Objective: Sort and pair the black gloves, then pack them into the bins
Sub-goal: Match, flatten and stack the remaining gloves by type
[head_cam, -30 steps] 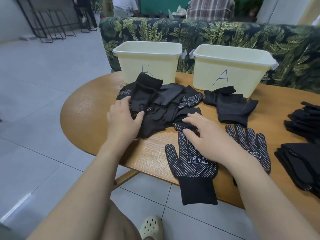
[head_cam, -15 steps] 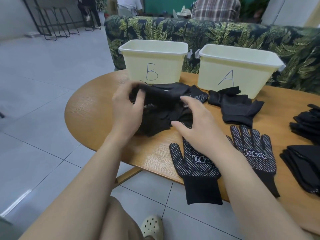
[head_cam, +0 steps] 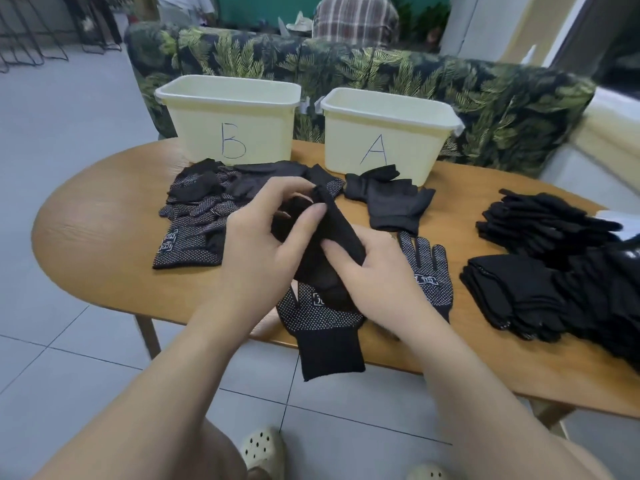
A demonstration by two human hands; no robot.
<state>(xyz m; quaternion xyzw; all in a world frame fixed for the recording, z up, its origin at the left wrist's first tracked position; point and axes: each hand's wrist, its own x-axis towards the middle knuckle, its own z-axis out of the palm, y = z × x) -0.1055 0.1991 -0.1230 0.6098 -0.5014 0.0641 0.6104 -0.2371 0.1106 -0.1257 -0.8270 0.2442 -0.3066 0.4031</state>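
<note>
My left hand (head_cam: 258,247) and my right hand (head_cam: 375,271) both grip one plain black glove (head_cam: 334,226), held above the table's near edge. Under them lie two dotted black gloves, one (head_cam: 322,323) with its cuff hanging over the edge and one (head_cam: 429,268) to its right. A loose pile of dotted gloves (head_cam: 201,209) lies in front of the cream bin marked B (head_cam: 228,112). A pair of plain black gloves (head_cam: 391,199) lies in front of the cream bin marked A (head_cam: 388,126).
The oval wooden table (head_cam: 100,244) carries two stacks of black gloves at the right, one (head_cam: 540,220) farther back and one (head_cam: 554,296) nearer. A leaf-patterned sofa (head_cam: 485,98) stands behind the bins. My sandalled foot (head_cam: 261,448) shows on the tiled floor.
Both hands have lifted one plain glove out of the pile and drawn it toward me over the dotted gloves. The pile in front of bin B now lies uncovered.
</note>
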